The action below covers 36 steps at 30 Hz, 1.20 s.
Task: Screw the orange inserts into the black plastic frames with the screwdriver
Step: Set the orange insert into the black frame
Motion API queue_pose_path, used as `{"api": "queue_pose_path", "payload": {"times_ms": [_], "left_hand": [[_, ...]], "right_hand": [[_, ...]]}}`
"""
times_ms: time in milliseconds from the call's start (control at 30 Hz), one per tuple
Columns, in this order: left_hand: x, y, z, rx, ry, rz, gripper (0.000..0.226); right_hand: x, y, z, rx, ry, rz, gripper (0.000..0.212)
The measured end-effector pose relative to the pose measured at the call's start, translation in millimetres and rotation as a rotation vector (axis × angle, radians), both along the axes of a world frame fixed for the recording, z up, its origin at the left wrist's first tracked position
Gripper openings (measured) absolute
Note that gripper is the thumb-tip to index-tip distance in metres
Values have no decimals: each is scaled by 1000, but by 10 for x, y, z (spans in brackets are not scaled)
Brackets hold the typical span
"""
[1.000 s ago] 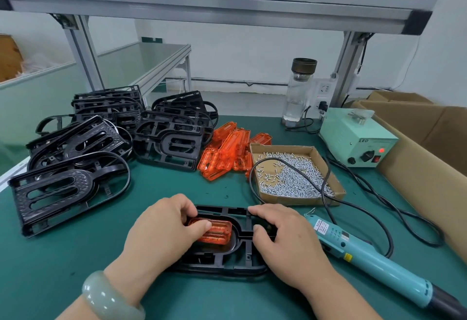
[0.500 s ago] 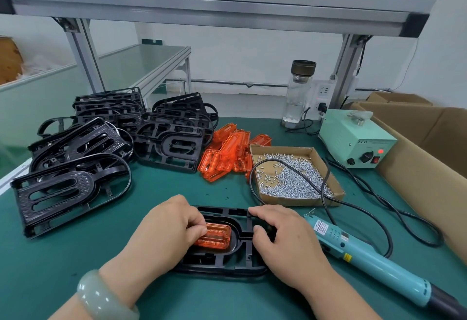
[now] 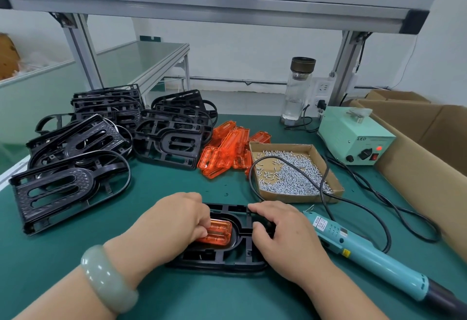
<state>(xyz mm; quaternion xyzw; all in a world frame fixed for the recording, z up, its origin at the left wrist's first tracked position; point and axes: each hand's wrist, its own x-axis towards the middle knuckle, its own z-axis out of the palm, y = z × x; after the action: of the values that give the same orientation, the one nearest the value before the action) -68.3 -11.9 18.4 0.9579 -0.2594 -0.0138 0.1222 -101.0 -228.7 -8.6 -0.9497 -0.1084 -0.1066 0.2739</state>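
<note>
Low in the middle of the picture, the orange insert point(image 3: 218, 232) is being pinched by the curled fingers of the left hand point(image 3: 171, 226), inside the black frame point(image 3: 235, 261). Its right side is being gripped by the right hand point(image 3: 285, 241). The screwdriver point(image 3: 364, 256) is lying just right of that hand, slanting toward the lower right corner.

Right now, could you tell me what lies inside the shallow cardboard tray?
Small silver screws are heaped in the cardboard tray, and a black cable loops across them; the floor under the heap is hidden.
</note>
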Motion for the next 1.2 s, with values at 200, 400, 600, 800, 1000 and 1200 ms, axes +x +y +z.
{"api": "queue_pose_path", "payload": {"times_ms": [200,400,600,800,1000,1200], "left_hand": [[109,67,24,-40,65,-75,9],[85,107,-19,-41,6,-124,15],[41,260,-30,-56,0,-51,13],[-42,248,-75,-162,-13,-47,9],[-33,155,-69,-81,33,-83,14],[52,62,-51,26,37,-31,14]], "right_hand": [[-3,1,10,11,8,-5,40],[2,12,0,19,14,-13,40],[5,9,-3,30,21,-14,39],[-6,19,-1,32,9,-9,40],[-6,25,4,15,6,-5,41],[-26,23,14,16,10,-8,40]]}}
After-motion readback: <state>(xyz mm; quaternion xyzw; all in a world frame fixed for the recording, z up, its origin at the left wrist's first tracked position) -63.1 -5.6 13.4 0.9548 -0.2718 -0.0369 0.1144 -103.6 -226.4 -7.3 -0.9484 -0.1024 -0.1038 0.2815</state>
